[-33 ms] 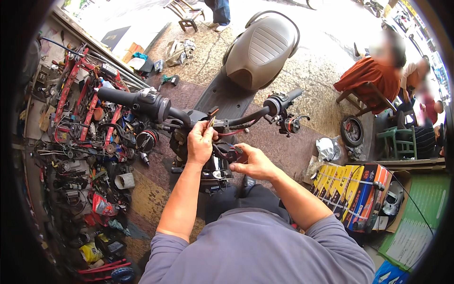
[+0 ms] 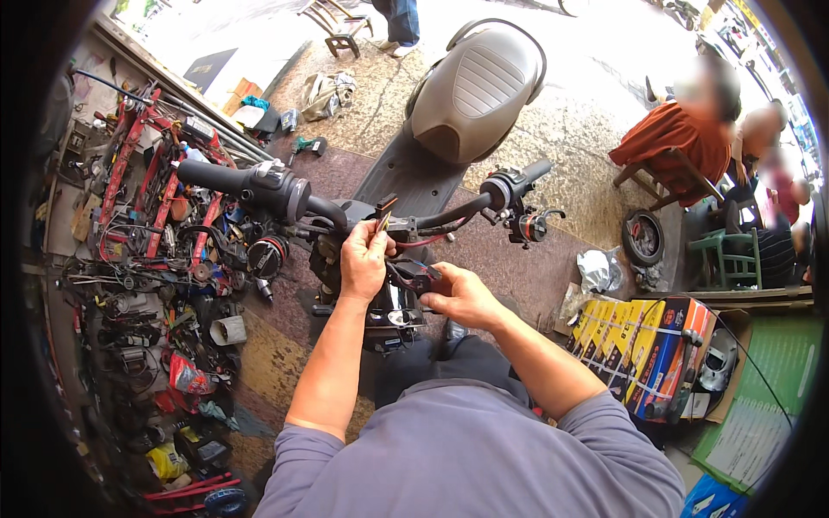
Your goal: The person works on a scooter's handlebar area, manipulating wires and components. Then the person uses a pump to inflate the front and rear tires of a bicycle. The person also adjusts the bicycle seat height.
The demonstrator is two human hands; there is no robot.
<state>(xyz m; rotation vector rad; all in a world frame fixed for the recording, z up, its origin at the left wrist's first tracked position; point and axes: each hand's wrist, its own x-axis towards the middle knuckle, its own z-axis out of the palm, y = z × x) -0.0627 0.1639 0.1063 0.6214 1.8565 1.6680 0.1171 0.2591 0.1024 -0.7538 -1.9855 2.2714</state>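
A scooter's handlebar [image 2: 332, 211] stands in front of me with its front housing opened up and loose wires [image 2: 416, 244] showing. My left hand [image 2: 363, 266] is closed at the middle of the bar, pinching a small dark wire connector [image 2: 386, 209] with thin coloured leads between thumb and fingers. Just to its right and a little nearer, my right hand [image 2: 466, 294] is closed, thumb and fingers around a black part with wires [image 2: 418, 282]; its exact kind is hidden. The brown scooter seat [image 2: 488, 86] lies beyond the bar.
Tools and scrap parts [image 2: 164, 285] pile up along the left side. A green drill [image 2: 308, 147] lies on the floor ahead. At right stand strapped yellow boxes [image 2: 613, 345], a loose tyre [image 2: 643, 238] and a green chair [image 2: 727, 257]. People sit at the far right.
My right thumb and fingers have drawn together around the black part. My left hand and the connector have shifted very slightly.
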